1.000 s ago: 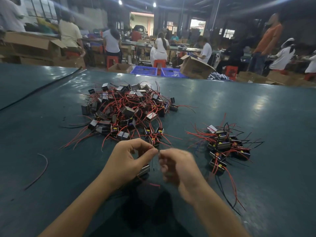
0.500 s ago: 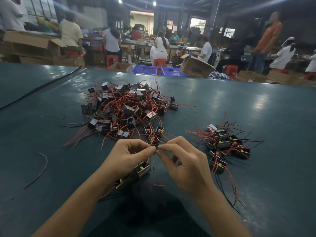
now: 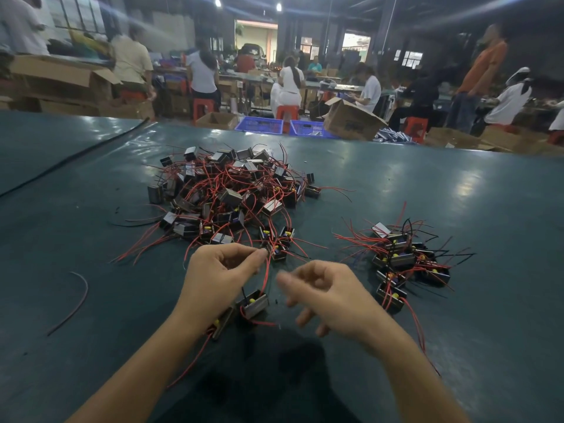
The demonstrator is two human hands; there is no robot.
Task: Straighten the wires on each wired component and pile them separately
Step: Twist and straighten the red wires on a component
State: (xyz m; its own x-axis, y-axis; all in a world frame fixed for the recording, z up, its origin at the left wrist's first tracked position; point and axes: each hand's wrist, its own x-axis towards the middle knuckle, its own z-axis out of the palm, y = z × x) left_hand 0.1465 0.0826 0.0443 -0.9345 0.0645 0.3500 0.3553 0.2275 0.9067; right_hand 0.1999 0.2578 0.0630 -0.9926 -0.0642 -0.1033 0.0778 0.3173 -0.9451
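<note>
One wired component (image 3: 254, 304), a small dark block with a yellow spot on top, hangs just above the green table (image 3: 427, 184) in front of the person. A red wire (image 3: 266, 274) rises from it to the left hand (image 3: 222, 276), whose thumb and forefinger pinch the wire's upper end while the other fingers curl in behind. A second component (image 3: 222, 324) sits under that same wrist, tilted, with red leads trailing back toward the person; whether the palm touches it cannot be told.

The right hand (image 3: 331, 296) hovers just beside the held block, apart from it. Its fingers are loosely curled and, as far as the motion blur allows, they hold nothing.

Two piles lie beyond the hands. The large pile (image 3: 232, 193), straight ahead, is a tangle of several dozen blocks and red leads, too knotted to count. The small pile (image 3: 406, 264), off to the right, holds about eight blocks with red and black leads fanning outward.

One loose, curved scrap of wire (image 3: 77, 300) lies alone at the left, and one black cable (image 3: 76, 157) crosses the table's far left corner. Past the far edge stand two blue crates (image 3: 262, 125) side by side and one open cardboard box (image 3: 351, 120), with seated and standing people behind them.
</note>
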